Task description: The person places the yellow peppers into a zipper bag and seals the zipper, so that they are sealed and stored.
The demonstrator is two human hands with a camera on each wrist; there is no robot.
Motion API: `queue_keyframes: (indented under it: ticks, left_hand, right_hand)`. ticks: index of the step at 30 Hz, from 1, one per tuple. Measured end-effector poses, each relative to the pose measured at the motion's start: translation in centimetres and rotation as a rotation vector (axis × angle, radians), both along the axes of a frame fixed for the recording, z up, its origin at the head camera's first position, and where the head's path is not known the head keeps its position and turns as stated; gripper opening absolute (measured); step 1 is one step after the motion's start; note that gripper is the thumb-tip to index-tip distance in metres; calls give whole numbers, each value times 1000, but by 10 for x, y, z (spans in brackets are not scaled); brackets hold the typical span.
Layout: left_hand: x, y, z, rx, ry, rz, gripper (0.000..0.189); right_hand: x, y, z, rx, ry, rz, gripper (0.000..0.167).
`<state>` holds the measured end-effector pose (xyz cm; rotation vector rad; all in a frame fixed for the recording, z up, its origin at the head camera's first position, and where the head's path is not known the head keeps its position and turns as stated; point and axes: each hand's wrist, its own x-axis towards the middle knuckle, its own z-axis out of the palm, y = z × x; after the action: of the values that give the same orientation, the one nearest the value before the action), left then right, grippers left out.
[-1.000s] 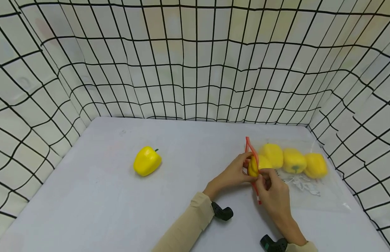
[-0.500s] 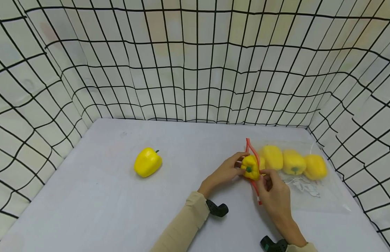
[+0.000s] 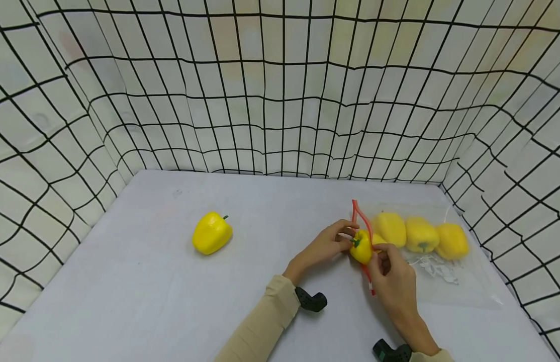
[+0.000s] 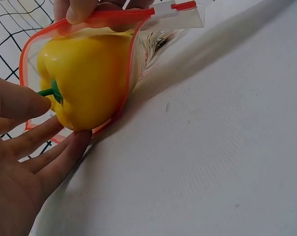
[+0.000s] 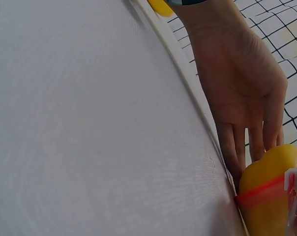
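Note:
A clear zip bag (image 3: 470, 289) with a red zip edge lies at the table's right, its mouth toward the left. A yellow bell pepper (image 3: 362, 247) sits in that mouth, green stem pointing out. In the left wrist view, fingers of my left hand (image 4: 20, 162) extend straight beneath the pepper (image 4: 89, 78) and touch it; the thumb lies by its stem. My right hand (image 3: 393, 276) pinches the red zip edge (image 3: 363, 216); its fingertips are partly hidden in the left wrist view. Deeper in the bag lie several more yellow peppers (image 3: 421, 234).
Another yellow pepper (image 3: 212, 233) stands left of centre on the white table (image 3: 171, 296). White crumpled bits (image 3: 438, 267) show at the bag. Black netting (image 3: 280, 95) over white sheeting encloses the back and sides.
The pepper at the bag's mouth first came further out toward the left, then turned so its stem points left. My left fingers have loosened around it. The right hand stays at the zip edge.

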<state>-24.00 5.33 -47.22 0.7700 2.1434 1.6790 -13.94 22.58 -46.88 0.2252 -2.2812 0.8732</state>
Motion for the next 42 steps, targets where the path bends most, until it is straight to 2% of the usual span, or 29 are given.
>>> queue_keyframes:
  ticks: [3,6,8,12,14,19,26,34,41,42]
  left_hand:
    - [1,0,1,49,-41,-38,40]
    - [3,0,2,57,-36,-67,38]
    - [4,1,3,42,6,-68,39]
    - [8,7,4,-10,104,-27,41]
    - [11,11,3,-31,127,-11,41]
    - [14,17,2,-35,126,-35,43]
    - [16,23,1,-38,141,-97,33]
    - [24,29,-2,-40,112,-108,36]
    - [25,34,-3,-122,305,-71,19]
    - [26,35,-3,-116,299,-73,21]
  right_hand:
    - [0,-1,0,6,6,0,23]
    - [-1,-1,0,13,6,-2,23]
    - [-1,-2,1,15,5,-5,22]
    - [-1,-2,1,3,9,-6,21]
    - [-1,-2,1,-3,14,-4,20]
    - [-1,-2,1,-4,28,0,21]
    - [-1,-2,0,-4,38,-7,21]
    - [-2,0,0,-7,71,19,21]
    - [0,0,1,-24,58,35,24]
    - [0,0,1,-26,59,37,25]
